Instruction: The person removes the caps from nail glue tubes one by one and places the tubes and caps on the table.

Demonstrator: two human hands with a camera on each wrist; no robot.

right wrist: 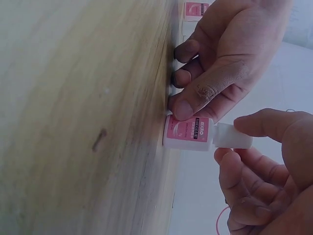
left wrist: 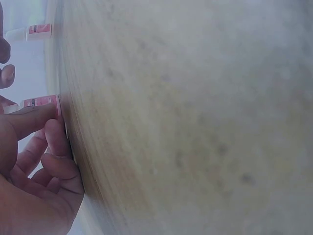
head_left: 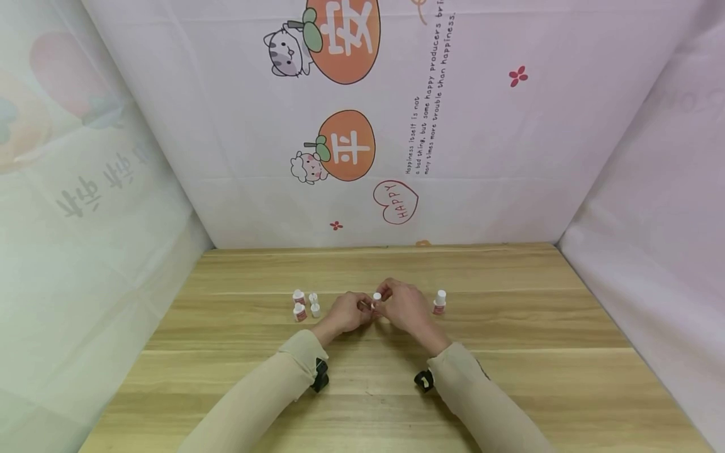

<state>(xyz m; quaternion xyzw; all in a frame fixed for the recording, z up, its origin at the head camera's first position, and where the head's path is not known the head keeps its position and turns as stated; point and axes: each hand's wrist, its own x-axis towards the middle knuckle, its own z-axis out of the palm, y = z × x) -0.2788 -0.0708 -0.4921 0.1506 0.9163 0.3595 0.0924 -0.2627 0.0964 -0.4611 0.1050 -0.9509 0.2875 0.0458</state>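
Note:
A small white glue bottle with a pink label stands on the table between the hands. My left hand pinches its body low down, the thumb on the label. My right hand has thumb and finger on either side of the white cap, which sits on the bottle's neck. In the left wrist view the bottle's pink label shows partly behind the left fingers. The right hand's other fingers are bent beneath the cap in its wrist view.
Left of the hands stand two bottles without tall caps, one farther back and one nearer. Beside them are two small white caps. A capped bottle stands to the right. White printed cloth walls the wooden table.

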